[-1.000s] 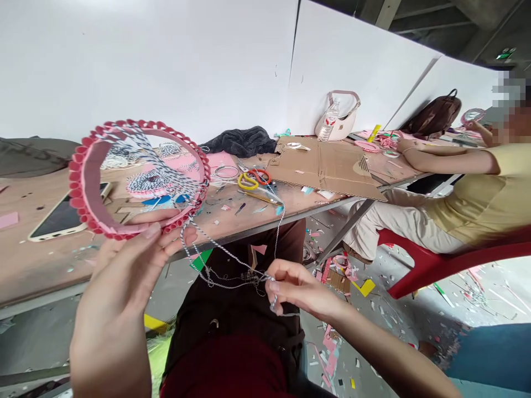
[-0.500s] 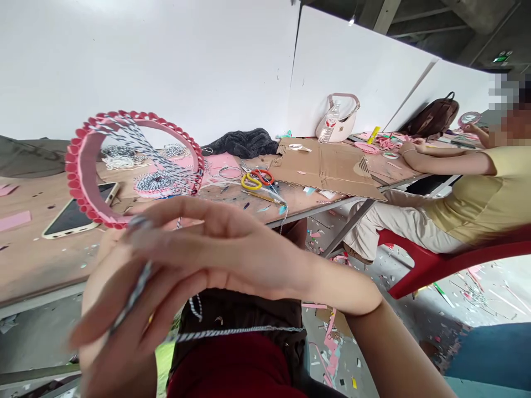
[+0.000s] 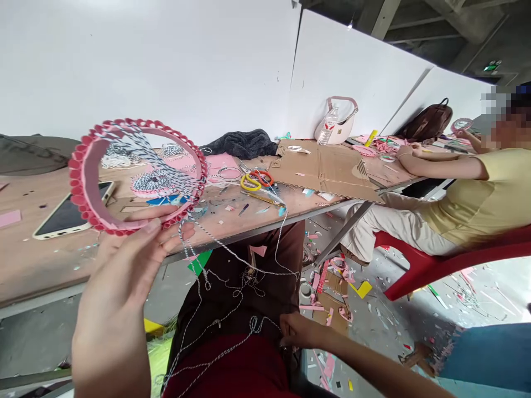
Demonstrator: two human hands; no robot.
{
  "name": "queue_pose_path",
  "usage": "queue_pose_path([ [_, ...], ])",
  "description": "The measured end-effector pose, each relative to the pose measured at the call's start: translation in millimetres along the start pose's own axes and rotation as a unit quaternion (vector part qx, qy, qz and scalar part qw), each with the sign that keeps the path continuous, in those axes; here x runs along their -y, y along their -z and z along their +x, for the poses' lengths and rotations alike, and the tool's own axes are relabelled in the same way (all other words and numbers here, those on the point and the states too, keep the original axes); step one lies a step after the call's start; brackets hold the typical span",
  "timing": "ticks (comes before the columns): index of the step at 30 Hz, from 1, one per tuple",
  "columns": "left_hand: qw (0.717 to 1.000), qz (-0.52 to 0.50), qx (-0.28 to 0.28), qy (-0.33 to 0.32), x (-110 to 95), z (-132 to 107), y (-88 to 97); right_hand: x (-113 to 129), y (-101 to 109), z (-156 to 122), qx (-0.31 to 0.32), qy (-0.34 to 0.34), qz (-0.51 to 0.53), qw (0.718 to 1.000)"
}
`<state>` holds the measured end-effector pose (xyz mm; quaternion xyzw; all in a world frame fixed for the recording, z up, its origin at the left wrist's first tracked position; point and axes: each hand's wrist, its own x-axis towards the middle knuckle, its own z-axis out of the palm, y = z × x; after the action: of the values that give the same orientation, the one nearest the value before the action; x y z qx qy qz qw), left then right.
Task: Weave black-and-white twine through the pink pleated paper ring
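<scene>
My left hand (image 3: 124,271) grips the lower rim of a pink ring (image 3: 86,190) edged with red scallops, held upright above the table. Black-and-white string (image 3: 143,149) is wound across the ring's opening in a fan of strands. Loose ends of the string hang from the ring's lower right and trail in loops over my lap. Low over my right thigh, my right hand (image 3: 296,330) is closed, with a strand of the string running into its fingers. Behind the ring lies a round piece wound with the same string (image 3: 153,182).
A phone (image 3: 68,213), scissors with yellow and red handles (image 3: 257,181), a dark cloth (image 3: 249,145) and cardboard (image 3: 315,166) lie on the table (image 3: 37,260). Farther right stand a bag (image 3: 344,124) and a bottle (image 3: 329,124). Another person sits on a red chair (image 3: 409,265). Scraps litter the floor.
My right hand has moved from in front of the ring down and right to my lap, uncovering my left hand and the hanging string. The ring stays in nearly the same place.
</scene>
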<state>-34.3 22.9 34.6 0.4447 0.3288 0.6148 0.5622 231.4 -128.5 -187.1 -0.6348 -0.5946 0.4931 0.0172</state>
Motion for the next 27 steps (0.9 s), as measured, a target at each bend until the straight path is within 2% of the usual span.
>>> queue_pose_path([
  [3,0.999,-0.032,0.018,-0.003,1.1,0.0,-4.5,-13.8,-17.3,7.4,-0.021,-0.003,0.077,0.997],
  [6,0.999,-0.034,0.030,0.013,4.7,3.1,-1.7,-7.1,-9.1,11.7,-0.010,0.028,0.144,0.989],
  [9,0.998,-0.034,0.040,0.030,9.8,6.5,3.1,24.4,9.6,1.6,0.001,0.093,0.195,0.976],
  [11,0.998,-0.030,0.035,0.034,13.1,7.0,5.3,60.1,25.5,-14.6,0.051,0.186,0.187,0.963],
  [12,0.998,-0.027,0.033,0.035,14.6,6.6,6.0,81.1,34.6,-23.8,0.056,0.243,0.161,0.955],
  [13,0.998,-0.024,0.033,0.037,15.9,5.8,6.3,103.0,44.4,-32.3,0.026,0.301,0.126,0.945],
  [15,0.998,-0.020,0.041,0.046,18.3,3.1,6.1,146.1,64.5,-42.9,-0.175,0.370,0.087,0.908],
  [16,0.997,-0.018,0.047,0.050,19.5,1.5,5.6,165.6,73.9,-43.4,-0.280,0.378,0.088,0.878],
  [17,0.997,-0.017,0.052,0.052,20.7,-0.1,4.9,182.8,82.1,-40.6,-0.356,0.377,0.097,0.850],
  [18,0.997,-0.016,0.057,0.052,21.8,-1.6,4.1,197.3,88.8,-35.1,-0.396,0.375,0.104,0.832],
  [20,0.996,-0.006,0.068,0.049,24.1,-3.8,2.9,216.8,97.6,-21.3,-0.417,0.380,0.080,0.822],
  [22,0.996,0.008,0.073,0.043,25.9,-4.8,2.9,223.6,102.3,-12.8,-0.428,0.384,0.045,0.817],
  [25,0.997,0.015,0.071,0.038,28.1,-4.9,4.4,215.0,107.9,-22.3,-0.444,0.398,0.036,0.802],
  [27,0.996,0.009,0.075,0.044,29.9,-5.5,4.4,203.1,112.4,-38.6,-0.427,0.397,0.066,0.810],
])
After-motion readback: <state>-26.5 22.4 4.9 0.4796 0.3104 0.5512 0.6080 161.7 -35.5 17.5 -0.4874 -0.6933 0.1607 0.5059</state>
